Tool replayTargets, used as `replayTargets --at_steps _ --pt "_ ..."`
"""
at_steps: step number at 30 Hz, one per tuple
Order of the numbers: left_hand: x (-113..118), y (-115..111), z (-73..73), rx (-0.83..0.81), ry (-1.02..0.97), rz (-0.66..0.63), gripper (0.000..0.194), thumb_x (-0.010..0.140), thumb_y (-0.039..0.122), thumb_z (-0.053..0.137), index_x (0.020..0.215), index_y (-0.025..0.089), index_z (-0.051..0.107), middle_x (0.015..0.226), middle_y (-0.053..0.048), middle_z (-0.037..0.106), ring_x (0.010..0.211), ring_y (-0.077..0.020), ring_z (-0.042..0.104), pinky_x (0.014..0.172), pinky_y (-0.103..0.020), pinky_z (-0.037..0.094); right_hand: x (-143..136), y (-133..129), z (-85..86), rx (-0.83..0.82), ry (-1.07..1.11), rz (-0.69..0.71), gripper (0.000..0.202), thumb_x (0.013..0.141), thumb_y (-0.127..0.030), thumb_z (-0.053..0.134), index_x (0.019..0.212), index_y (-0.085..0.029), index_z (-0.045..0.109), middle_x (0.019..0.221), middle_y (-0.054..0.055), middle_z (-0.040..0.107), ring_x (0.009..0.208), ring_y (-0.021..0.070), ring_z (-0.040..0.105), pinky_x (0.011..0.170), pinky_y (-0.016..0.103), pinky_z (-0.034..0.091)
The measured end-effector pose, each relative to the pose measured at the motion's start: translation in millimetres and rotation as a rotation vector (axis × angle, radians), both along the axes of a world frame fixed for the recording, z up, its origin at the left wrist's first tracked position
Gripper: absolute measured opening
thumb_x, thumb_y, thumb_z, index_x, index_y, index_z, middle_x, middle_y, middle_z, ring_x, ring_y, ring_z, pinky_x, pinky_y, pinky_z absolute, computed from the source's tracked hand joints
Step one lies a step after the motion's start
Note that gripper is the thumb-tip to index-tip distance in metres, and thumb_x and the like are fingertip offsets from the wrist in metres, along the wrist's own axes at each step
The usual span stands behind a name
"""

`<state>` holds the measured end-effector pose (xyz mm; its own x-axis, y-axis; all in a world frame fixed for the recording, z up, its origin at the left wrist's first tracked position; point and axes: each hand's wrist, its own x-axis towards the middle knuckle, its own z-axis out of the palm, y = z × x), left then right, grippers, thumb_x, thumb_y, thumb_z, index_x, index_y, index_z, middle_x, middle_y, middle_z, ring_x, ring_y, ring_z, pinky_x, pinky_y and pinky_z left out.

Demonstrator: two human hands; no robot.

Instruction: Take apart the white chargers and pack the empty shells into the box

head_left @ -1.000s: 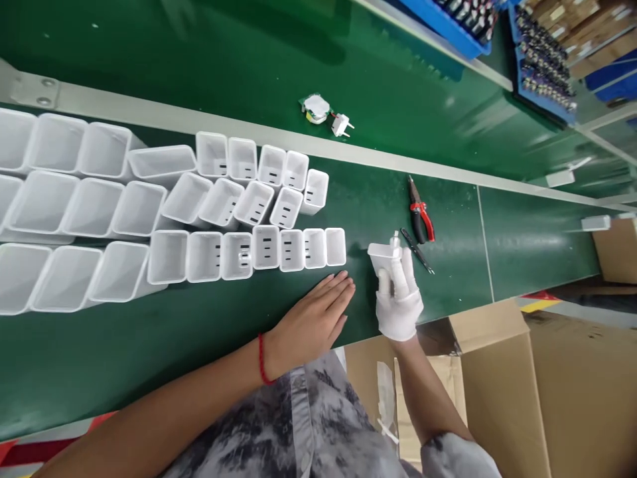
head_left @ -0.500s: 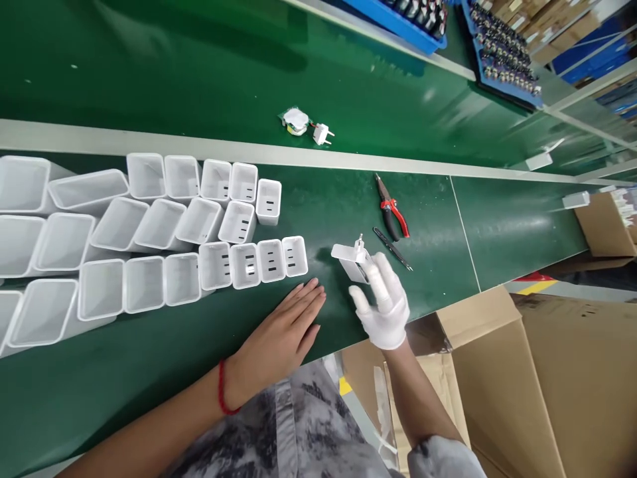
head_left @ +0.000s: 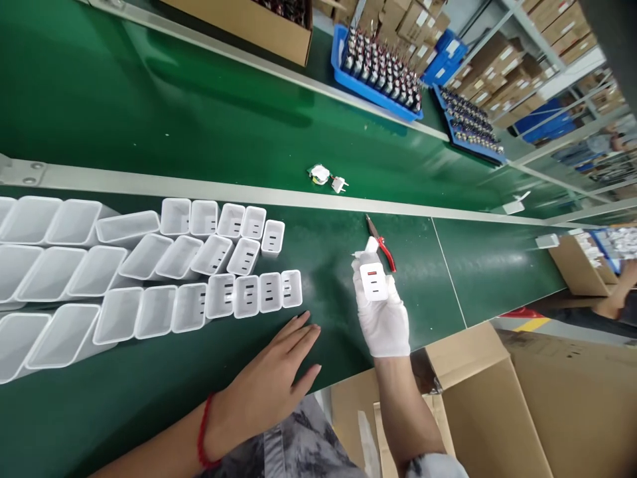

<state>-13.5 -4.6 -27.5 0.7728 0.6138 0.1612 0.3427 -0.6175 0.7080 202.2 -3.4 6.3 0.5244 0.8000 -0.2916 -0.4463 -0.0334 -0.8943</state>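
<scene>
My right hand [head_left: 385, 325], in a white glove, is closed around a white charger [head_left: 373, 281]. The charger's face with several slots, one of them red inside, is turned toward me. My bare left hand [head_left: 279, 372] lies flat on the green bench, fingers stretched out and holding nothing. Close to its fingertips, rows of white plastic housings [head_left: 270, 292] stand with their open ends up, slots visible in the bottoms of several. Behind the right hand lie pliers [head_left: 382, 245] with red handles, partly covered by the charger and glove.
A white circuit part with a plug [head_left: 328, 178] rests beyond the metal rail [head_left: 239, 192]. Blue trays [head_left: 378, 79] of small parts stand on the upper shelf. An open cardboard box [head_left: 478, 392] is at the lower right. Another person's arm [head_left: 620, 292] shows at the far right.
My right hand has turned the charger so its slotted face shows, and now covers the tweezers. The left hand stays on the bench. The camera view has shifted upward.
</scene>
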Motion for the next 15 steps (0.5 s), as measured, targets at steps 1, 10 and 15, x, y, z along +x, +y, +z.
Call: replayTargets --at_steps 1,10,15 --pt "0.1 0.0 -0.6 0.008 -0.002 0.004 0.047 0.094 0.029 0.056 0.14 0.02 0.051 0.138 -0.007 0.062 0.133 -0.0273 0.054 0.101 -0.037 0.058 0.0 1.6 0.3 0.0 0.018 -0.003 0.042 0.086 -0.056 0.062 0.112 -0.025 0.073 0.13 0.005 0.067 0.128 0.0242 0.058 0.112 0.046 0.046" --pt "0.5 4.1 2.5 0.054 0.002 -0.001 0.041 0.092 0.028 0.056 0.132 0.015 0.058 0.132 -0.009 0.066 0.126 -0.0273 0.06 0.093 -0.035 0.062 4.1 14.1 2.5 0.019 -0.098 0.053 0.045 0.085 -0.051 0.065 0.119 -0.023 0.07 0.136 0.008 0.062 0.128 0.0253 0.058 0.113 0.047 0.045" --pt "-0.1 14.8 28.4 0.156 -0.07 0.011 0.033 0.096 0.023 0.049 0.124 0.012 0.062 0.119 -0.009 0.071 0.112 -0.024 0.067 0.094 -0.034 0.061 58.5 69.7 -0.2 -0.007 -0.87 -0.092 0.04 0.084 -0.032 0.066 0.122 -0.019 0.065 0.127 0.013 0.065 0.119 0.0282 0.061 0.109 0.052 0.042"
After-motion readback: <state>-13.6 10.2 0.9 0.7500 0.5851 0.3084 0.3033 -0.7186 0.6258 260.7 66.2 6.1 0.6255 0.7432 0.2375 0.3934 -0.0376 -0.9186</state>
